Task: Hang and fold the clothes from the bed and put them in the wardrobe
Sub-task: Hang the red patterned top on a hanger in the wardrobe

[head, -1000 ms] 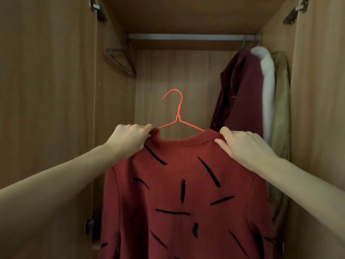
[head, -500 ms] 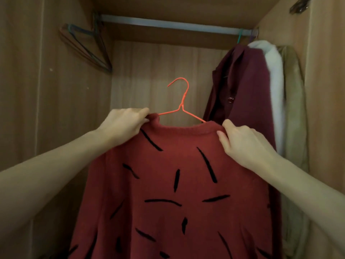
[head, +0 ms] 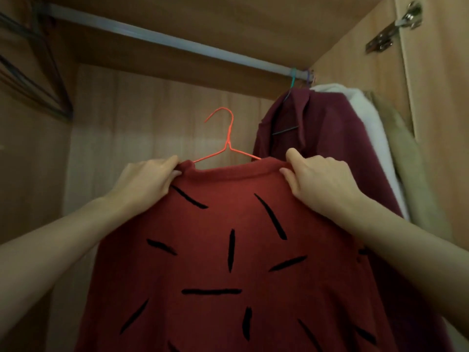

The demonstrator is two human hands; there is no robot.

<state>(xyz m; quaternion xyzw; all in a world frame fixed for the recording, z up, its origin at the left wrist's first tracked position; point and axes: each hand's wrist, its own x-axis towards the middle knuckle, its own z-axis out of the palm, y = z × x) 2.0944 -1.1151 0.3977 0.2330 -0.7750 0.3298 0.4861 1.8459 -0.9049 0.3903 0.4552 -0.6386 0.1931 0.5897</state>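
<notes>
— Red knit, black dashes: that's the sweater (head: 228,250) I'm carrying, already threaded on the orange wire hanger (head: 226,146), inside the wardrobe and below the rail (head: 177,41).

— Why both hands at the shoulders?

— My guess is it keeps the knit from sliding off the thin wire while I raise it. My left hand (head: 147,181) has its grip pinched on the fabric by the collar's left end, and my right hand (head: 322,181) is clenched on the right shoulder seam.

— Which way does it point?

— The hook stands upright, its open end facing left, not yet over the rail. The sweater's long axis runs straight down from the collar, its patterned face towards me.

— Room on the rail?

— I judge so: the maroon jacket (head: 330,148), a white garment (head: 368,128) and an olive one (head: 406,161) crowd the right end, and empty dark hangers (head: 33,80) sit far left.
</notes>
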